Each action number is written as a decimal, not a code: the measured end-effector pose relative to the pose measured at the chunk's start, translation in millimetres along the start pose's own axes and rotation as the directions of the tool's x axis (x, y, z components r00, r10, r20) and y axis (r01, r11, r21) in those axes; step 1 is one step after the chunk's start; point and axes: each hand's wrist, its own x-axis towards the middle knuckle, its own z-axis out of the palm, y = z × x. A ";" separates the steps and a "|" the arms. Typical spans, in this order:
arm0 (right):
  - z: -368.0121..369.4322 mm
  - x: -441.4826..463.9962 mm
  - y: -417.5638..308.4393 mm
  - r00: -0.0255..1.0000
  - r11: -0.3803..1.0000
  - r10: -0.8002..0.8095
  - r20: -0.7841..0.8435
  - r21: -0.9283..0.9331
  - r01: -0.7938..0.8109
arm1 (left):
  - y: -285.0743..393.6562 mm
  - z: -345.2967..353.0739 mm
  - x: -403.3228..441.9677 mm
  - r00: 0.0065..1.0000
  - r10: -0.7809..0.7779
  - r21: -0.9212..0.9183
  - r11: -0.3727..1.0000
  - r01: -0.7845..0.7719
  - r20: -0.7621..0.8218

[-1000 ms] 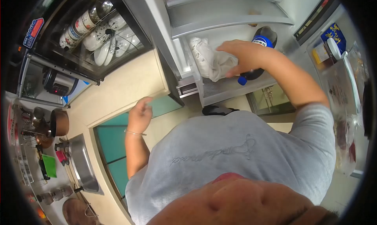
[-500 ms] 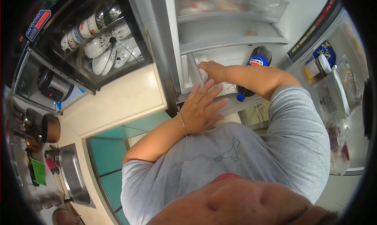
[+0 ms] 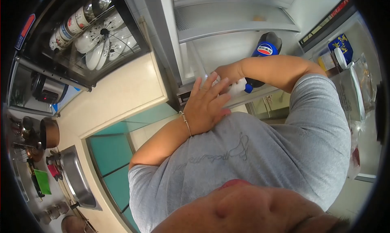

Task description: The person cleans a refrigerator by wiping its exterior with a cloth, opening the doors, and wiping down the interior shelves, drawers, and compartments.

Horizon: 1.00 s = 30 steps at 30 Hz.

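My right hand [image 3: 229, 73] reaches into the lower part of the open refrigerator, its fingers closed on a crumpled white cloth [image 3: 237, 88]. Part of the cloth and the fingertips are hidden behind my left hand [image 3: 208, 101]. That left hand, with a bracelet on its wrist, is held in front of the refrigerator with fingers spread and nothing in it. A dark bottle with a blue label [image 3: 266, 50] and blue cap lies beyond my right forearm, its middle covered by the arm.
A refrigerator shelf [image 3: 239, 29] spans above my hands. On the right, the open door [image 3: 369, 143] holds jars and bags. A counter [image 3: 126, 88] lies to the left, below a glass-fronted dish cabinet [image 3: 101, 42]. Further left are a cooker [image 3: 48, 88] and a sink [image 3: 77, 180].
My right hand has drawn back with the cloth from the refrigerator's inner left side toward my body. My left hand stays spread and now overlaps it. The view has shifted slightly.
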 end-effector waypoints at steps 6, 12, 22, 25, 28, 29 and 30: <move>-12.8 0.8 21.0 0.948 0.964 -0.118 0.295 0.264 0.038 | 0.9 -4.4 1.5 1.000 0.001 0.005 1.000 -0.001 -0.011; -60.0 -33.1 25.5 0.989 0.721 -0.116 0.091 0.692 0.021 | -3.8 -4.7 -3.3 0.999 -0.040 0.030 0.999 0.041 -0.030; -9.8 -40.1 -20.8 0.955 0.999 -0.012 0.296 0.032 0.002 | -4.8 -2.3 2.1 0.996 -0.036 0.043 0.998 0.040 -0.084; -26.6 -36.1 -3.0 0.902 0.931 -0.234 0.363 0.352 0.100 | -7.4 -2.2 1.7 0.995 -0.016 0.038 0.999 0.020 -0.099; -58.6 -75.3 -8.8 0.909 0.849 -0.349 0.228 0.489 0.203 | -5.4 -4.8 4.4 0.991 0.008 0.033 0.999 -0.003 -0.135; -67.3 -90.3 -13.1 0.919 0.871 -0.372 0.131 0.391 0.298 | -4.6 -5.5 5.7 0.986 0.016 0.035 0.999 -0.010 -0.165; -74.7 -107.2 -15.2 0.921 0.870 -0.369 0.123 0.395 0.296 | -4.4 -5.7 6.2 0.987 0.024 0.032 0.999 -0.019 -0.162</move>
